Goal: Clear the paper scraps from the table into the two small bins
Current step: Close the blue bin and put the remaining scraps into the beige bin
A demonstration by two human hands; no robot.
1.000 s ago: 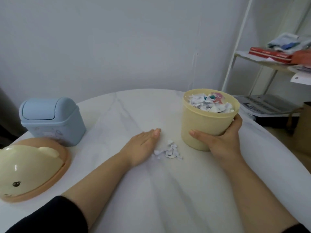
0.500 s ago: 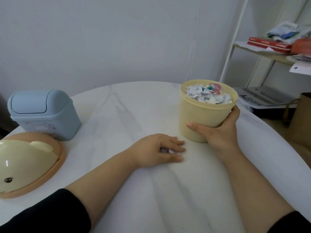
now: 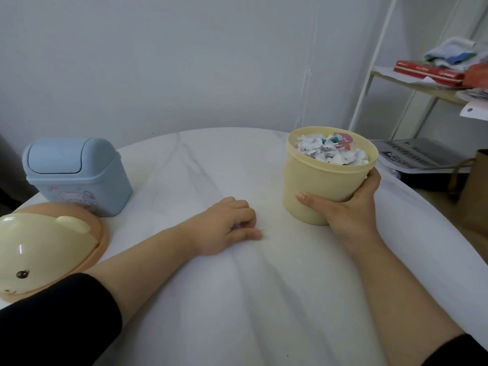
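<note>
- Paper scraps [image 3: 314, 149] fill the yellow bin [image 3: 317, 186] to its rim. The last loose ones lie on the marble table [image 3: 237, 299] under the left hand [image 3: 227, 228], almost wholly hidden.
- Left hand: the fingers are curled down into a loose fist over the scraps. A white fleck shows between the fingers, so the hand appears to grip them.
- Right hand [image 3: 351, 207]: thumb and fingers wrap the lower wall of the yellow bin, which stands upright near the left hand.
- Step in hand, as judged: gathering the final pile. Press the fingertips fully against the palm before lifting, since light pieces slip out easily. The yellow bin is heaped, so release low over it, or use the blue swing-lid bin [image 3: 76, 175], well apart at the left.
- Change: 1.0 s ago the left hand lies flat beside an exposed pile, and 0.5 s ago it covers the pile. Now it is closed and the pile is out of sight. The right hand's hold is unchanged.
</note>
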